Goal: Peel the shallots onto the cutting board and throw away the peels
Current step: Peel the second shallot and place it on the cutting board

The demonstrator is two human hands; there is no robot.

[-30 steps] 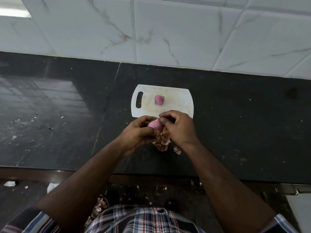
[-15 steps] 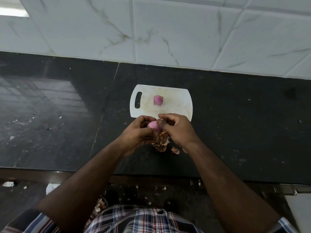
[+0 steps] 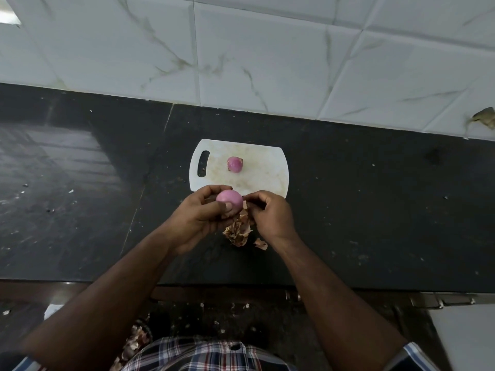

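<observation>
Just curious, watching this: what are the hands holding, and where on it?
The left hand grips a peeled pink shallot around its sides. The right hand pinches a strip of peel beside it.

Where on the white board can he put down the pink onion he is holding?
On the white plastic cutting board, the right part is bare, beside the peeled pink shallot already lying there. The near edge is crowded: the left hand grips the second peeled shallot, the right hand pinches skin, above the brown peel pile.

Dark stone countertop [image 3: 375,210], white marbled wall tiles [image 3: 267,49], plaid shirt [image 3: 203,354], debris-strewn floor [image 3: 214,314]
</observation>
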